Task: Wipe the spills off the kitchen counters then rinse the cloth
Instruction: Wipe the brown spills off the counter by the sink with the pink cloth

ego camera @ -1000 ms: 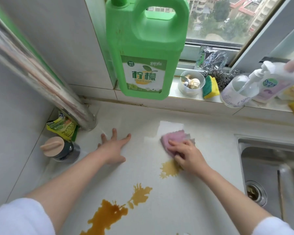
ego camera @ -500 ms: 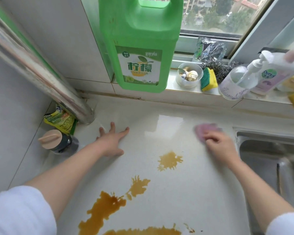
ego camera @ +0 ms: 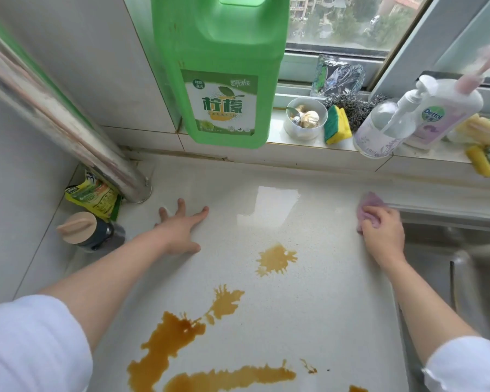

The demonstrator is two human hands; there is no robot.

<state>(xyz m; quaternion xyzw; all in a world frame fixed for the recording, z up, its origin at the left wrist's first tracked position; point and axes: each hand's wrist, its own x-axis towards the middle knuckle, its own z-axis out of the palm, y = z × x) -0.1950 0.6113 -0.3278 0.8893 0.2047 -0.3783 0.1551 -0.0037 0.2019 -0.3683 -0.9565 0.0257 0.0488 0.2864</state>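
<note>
My right hand (ego camera: 382, 233) grips a bunched pink cloth (ego camera: 369, 206) and presses it on the white counter (ego camera: 323, 306) right beside the sink's left rim. My left hand (ego camera: 180, 232) lies flat on the counter with fingers spread, at the back left. Brown spills mark the counter: a small splat (ego camera: 276, 258) in the middle, a second splat (ego camera: 224, 302) below it, a large puddle (ego camera: 164, 346) at the front left and a long streak (ego camera: 232, 377) along the bottom edge.
The steel sink (ego camera: 464, 264) lies at the right. A big green detergent jug (ego camera: 224, 69), a white bowl (ego camera: 304, 118), sponges (ego camera: 337, 124) and pump bottles (ego camera: 391, 125) stand on the window sill. A steel pipe (ego camera: 68, 131), a snack packet (ego camera: 94, 198) and a lidded jar (ego camera: 87, 232) fill the left corner.
My right hand swept the pink cloth from the counter's middle rightward to the sink's edge. The left hand stayed planted. The view tilted down, showing more spills at the front.
</note>
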